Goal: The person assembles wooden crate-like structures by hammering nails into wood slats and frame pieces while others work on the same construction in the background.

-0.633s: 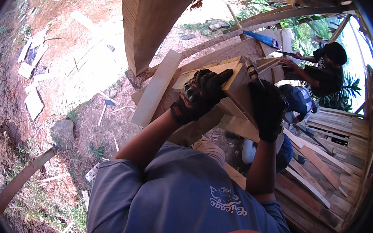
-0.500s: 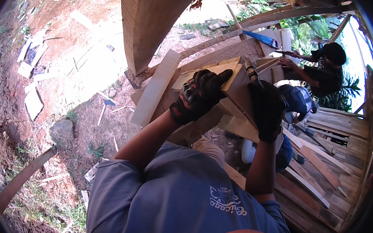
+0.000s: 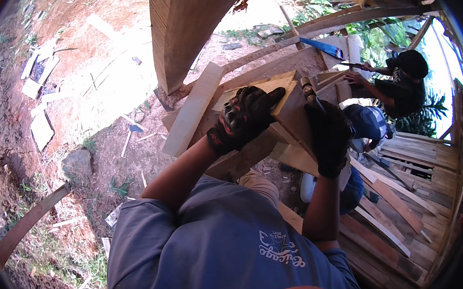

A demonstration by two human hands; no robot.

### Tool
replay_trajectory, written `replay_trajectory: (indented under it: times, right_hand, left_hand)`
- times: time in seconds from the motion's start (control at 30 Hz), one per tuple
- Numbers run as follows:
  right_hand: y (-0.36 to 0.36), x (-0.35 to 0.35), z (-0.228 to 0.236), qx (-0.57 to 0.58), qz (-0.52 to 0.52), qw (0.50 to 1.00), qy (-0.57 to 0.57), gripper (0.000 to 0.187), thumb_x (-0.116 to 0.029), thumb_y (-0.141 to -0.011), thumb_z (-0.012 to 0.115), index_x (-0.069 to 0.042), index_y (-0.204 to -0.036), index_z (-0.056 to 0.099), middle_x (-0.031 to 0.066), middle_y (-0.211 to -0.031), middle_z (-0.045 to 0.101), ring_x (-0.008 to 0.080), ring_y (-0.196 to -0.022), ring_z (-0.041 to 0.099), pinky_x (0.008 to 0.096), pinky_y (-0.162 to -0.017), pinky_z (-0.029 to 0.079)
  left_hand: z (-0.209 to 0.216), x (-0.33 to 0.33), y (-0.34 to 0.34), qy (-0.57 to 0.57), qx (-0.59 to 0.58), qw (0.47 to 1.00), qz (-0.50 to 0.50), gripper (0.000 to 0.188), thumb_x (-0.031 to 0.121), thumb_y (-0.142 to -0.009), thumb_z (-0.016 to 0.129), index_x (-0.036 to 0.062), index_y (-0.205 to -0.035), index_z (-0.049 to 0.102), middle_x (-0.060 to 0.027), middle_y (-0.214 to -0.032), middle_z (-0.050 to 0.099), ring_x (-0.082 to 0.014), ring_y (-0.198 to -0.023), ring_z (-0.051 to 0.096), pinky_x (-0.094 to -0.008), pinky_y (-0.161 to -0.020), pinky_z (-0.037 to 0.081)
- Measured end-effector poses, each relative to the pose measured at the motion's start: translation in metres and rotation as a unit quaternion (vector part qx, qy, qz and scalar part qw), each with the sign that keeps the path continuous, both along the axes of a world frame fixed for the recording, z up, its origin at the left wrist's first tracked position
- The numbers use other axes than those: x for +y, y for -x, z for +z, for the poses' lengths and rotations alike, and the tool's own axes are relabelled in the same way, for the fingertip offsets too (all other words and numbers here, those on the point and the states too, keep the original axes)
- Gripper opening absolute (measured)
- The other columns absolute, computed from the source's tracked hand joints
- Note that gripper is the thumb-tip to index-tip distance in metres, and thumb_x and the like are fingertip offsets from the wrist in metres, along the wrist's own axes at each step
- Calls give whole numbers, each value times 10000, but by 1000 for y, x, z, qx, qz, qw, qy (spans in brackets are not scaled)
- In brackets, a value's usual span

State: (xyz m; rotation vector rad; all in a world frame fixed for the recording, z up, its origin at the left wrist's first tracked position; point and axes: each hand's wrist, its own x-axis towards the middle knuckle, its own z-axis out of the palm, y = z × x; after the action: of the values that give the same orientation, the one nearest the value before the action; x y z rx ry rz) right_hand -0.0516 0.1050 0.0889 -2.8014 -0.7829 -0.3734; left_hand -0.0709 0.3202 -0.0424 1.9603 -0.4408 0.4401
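Note:
My left hand (image 3: 244, 116), in a black glove with red trim, curls over a light wooden board (image 3: 280, 88), its thumb lying along the edge. Close to its right, my right hand (image 3: 330, 137) in a black glove is closed around a tool (image 3: 308, 89). A round, wood-coloured part with a dark band sticks out above this fist, and a bit of metal shows beside it. The rest of the tool is hidden by the glove, so I cannot tell its kind. A broad brown wooden face (image 3: 294, 112) lies between both hands, below the board's edge.
A thick beam (image 3: 190, 28) hangs close at the top. A loose plank (image 3: 193, 112) leans left of my hands. A blue handsaw (image 3: 322, 47) rests beyond. Two co-workers (image 3: 401, 90) (image 3: 368, 122) are at the right, near a plank floor (image 3: 430, 183). Scrap wood (image 3: 41, 128) lies on the ground.
Both hands have shifted very slightly left, along with the board's edge and the tool. Both grips look the same.

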Motion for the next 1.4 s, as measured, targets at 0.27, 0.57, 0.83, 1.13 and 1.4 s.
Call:
replay_trajectory:
  times: [0.27, 0.57, 0.83, 1.13, 1.4]
  right_hand:
    - [-2, 6, 18, 57, -5, 998, 40, 403, -222, -907, 826, -149, -1292, 731, 108, -1206, 734, 309, -1082, 718, 429, -928, 572]
    - [-3, -2, 22, 130, -12, 991, 26, 839, -508, -683, 976, -51, -1324, 686, 161, -1259, 717, 336, -1150, 710, 441, -987, 575]
    - [-9, -5, 12, 58, -11, 997, 54, 876, -573, -664, 967, -52, -1312, 690, 170, -1200, 737, 338, -1086, 739, 457, -936, 597]
    - [-3, -2, 13, 81, 7, 997, -8, 855, -415, -621, 1019, -49, -1320, 690, 159, -1159, 750, 319, -1036, 738, 435, -901, 603]
    - [-7, -15, 2, 17, -44, 997, -67, 585, -327, -779, 919, -82, -1268, 714, 147, -1181, 750, 320, -1052, 744, 434, -898, 597]
  left_hand:
    - [8, 2, -5, 2, 42, 999, 10, 871, 289, -813, 857, 41, -1556, 476, -186, -1238, 656, -392, -1140, 617, -508, -1008, 484]
    - [10, -18, -13, -25, -25, 997, 72, 788, 264, -857, 788, 47, -1551, 484, -187, -1160, 655, -381, -1090, 627, -510, -959, 488]
    - [13, -12, -20, -15, -11, 999, 34, 818, 229, -820, 806, 38, -1550, 490, -173, -1107, 670, -368, -1032, 643, -500, -924, 493]
    - [10, -13, -17, -12, 27, 999, 15, 821, 240, -822, 819, 42, -1548, 490, -190, -1183, 679, -397, -1084, 641, -505, -963, 498]
    - [15, 14, 0, 128, 134, 981, -56, 737, 238, -963, 754, 60, -1601, 430, -151, -1406, 612, -293, -1227, 646, -428, -1066, 504]
